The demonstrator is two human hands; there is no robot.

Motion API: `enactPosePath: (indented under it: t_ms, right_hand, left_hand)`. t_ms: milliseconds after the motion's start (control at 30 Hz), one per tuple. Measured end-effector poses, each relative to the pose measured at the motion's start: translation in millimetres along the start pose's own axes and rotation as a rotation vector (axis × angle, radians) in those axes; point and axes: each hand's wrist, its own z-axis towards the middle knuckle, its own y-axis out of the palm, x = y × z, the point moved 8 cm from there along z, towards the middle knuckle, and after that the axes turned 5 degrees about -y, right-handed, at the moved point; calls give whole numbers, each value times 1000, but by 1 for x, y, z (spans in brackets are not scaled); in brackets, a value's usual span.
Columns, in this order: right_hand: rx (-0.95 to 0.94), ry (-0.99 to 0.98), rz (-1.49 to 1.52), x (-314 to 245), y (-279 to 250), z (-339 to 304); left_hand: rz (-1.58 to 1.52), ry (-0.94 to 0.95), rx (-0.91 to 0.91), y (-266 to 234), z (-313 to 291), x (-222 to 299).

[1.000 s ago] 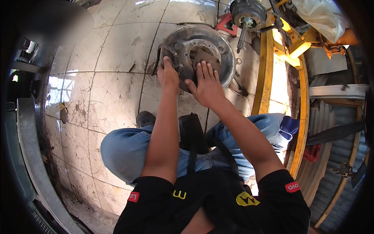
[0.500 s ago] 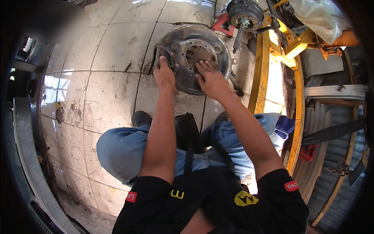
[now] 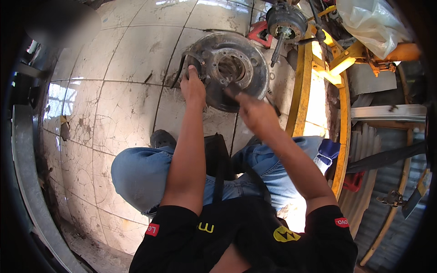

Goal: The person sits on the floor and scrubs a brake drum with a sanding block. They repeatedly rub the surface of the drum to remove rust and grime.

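A round, dark metal brake backing plate [image 3: 259,68] with a large central hole lies on the floor in front of me. At its left edge, my left hand [image 3: 194,89] grips a curved dark part [image 3: 194,62] that looks like a brake shoe, thumb on top. My right hand [image 3: 258,114] is closed on a small, dark brown flat sheet [image 3: 232,89], perhaps sandpaper, over the plate's near side just below the hole. Motion blurs the right fingers slightly.
To the right runs a yellow metal frame [image 3: 298,98]. A hub with a shaft [image 3: 286,22] and a red stand [image 3: 260,35] sit beyond the plate. Clear plastic sheeting [image 3: 368,27] hangs at the upper right. Cracked tiles [image 3: 123,100] cover the floor; a grey metal rail [image 3: 25,168] lies left.
My right hand has come back toward me from the plate's hole, drawing the brown sheet with it; its fingers went from spread flat to closed. My left hand stays on the curved part.
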Motion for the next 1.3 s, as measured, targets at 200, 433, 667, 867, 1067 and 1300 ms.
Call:
enactPosePath:
  t_ms: [200, 433, 667, 867, 1067, 1300]
  right_hand:
    - [127, -93, -79, -14, 39, -9]
    - [-2, -103, -129, -9, 70, -8]
    - [27, -132, -136, 0, 64, -3]
    - [-67, -155, -106, -1, 64, -7]
    - [-103, -131, -123, -9, 69, -13]
    - [-79, -48, -166, -9, 67, -2]
  left_hand:
    - [72, 45, 20, -5, 12, -9]
    - [61, 59, 10, -2, 4, -3]
    - [40, 45, -7, -3, 11, -6]
    - [58, 60, 6, -5, 12, -4]
    - [46, 51, -1, -5, 11, -6]
    - [72, 36, 43, -4, 8, -3]
